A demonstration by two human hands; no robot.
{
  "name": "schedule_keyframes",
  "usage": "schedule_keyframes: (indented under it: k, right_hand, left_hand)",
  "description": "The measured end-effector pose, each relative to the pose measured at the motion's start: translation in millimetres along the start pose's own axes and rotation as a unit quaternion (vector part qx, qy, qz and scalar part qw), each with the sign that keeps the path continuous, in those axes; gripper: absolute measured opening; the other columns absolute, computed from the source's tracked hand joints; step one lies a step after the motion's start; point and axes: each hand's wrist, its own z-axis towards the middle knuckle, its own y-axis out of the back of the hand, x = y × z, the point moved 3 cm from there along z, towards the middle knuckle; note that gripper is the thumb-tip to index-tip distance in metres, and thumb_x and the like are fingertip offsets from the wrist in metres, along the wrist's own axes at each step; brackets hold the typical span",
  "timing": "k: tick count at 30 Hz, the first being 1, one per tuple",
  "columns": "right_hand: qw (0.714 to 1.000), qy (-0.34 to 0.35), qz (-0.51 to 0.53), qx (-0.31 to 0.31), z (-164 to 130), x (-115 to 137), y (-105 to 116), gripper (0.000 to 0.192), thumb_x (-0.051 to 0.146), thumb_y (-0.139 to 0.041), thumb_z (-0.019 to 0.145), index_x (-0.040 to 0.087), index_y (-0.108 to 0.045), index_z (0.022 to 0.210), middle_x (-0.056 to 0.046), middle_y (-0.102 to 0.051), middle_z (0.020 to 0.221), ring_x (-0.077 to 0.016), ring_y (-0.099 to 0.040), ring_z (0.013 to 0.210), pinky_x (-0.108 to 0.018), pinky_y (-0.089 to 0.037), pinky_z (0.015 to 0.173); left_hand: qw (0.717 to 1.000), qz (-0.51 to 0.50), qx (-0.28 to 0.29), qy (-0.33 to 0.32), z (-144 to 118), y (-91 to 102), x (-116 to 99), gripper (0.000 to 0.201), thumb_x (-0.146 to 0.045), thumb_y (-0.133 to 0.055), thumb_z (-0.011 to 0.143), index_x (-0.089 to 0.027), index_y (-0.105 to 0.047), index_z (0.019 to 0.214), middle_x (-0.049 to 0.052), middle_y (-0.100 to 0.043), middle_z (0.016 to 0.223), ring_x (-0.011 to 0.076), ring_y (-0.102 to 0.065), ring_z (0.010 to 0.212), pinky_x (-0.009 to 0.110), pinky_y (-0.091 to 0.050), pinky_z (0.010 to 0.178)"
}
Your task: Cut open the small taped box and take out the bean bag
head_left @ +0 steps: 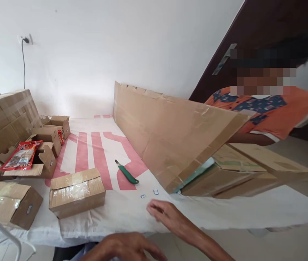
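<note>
Before a pale wall (143, 43) spreads a pink-and-white cloth (128, 215); two small labels (155, 191) lie just beyond the right hand (163, 214), fingers curled — whether pinching anything, I cannot tell. The left hand (128, 246) is loosely spread. Leftward: one green-handled knife (127, 174), two small closed boxes (78, 190).

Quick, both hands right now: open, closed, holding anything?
Left hand: partly out of view; grip can't be told.
Right hand: loosely curled, nothing visibly held.
</note>
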Motion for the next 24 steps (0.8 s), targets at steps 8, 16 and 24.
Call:
schedule_keyframes:
  k: [8, 16, 24]
  right_hand:
    - [0.980, 0.123, 0.153, 0.041, 80, 58, -61, 0.096, 0.074, -0.072, 0.085, 0.025, -0.045, 0.163, -0.019, -0.043, 0.172, -0.0387, -0.050, 0.151, -0.056, -0.049, 0.117]
    - [0.943, 0.192, 0.259, 0.086, 89, 74, -120, 0.094, 0.066, -0.079, 0.088, 0.027, -0.039, 0.165, -0.016, -0.044, 0.170, -0.0361, -0.043, 0.157, -0.058, -0.037, 0.128]
    - [0.935, 0.227, 0.259, 0.086, 85, 77, -123, 0.077, 0.050, -0.073, 0.096, 0.031, -0.042, 0.164, -0.013, -0.051, 0.165, -0.0344, -0.054, 0.146, -0.055, -0.048, 0.117]
  left_hand:
    - [0.843, 0.144, -0.515, -0.058, -166, 87.5, -77, 0.028, -0.039, -0.059, 0.102, -0.021, -0.080, 0.101, 0.010, -0.079, 0.104, 0.0249, -0.074, 0.100, 0.038, -0.059, 0.095]
    - [0.626, 0.258, -0.714, 0.178, -260, 116.2, -20, 0.057, -0.062, -0.060, 0.089, -0.019, -0.074, 0.124, 0.017, -0.071, 0.135, 0.0355, -0.072, 0.115, 0.052, -0.061, 0.102]
    - [0.666, 0.111, -0.732, 0.095, -274, 127.3, 5, 0.057, -0.074, -0.067, 0.080, -0.021, -0.077, 0.096, 0.013, -0.073, 0.127, 0.0325, -0.070, 0.116, 0.041, -0.061, 0.094]
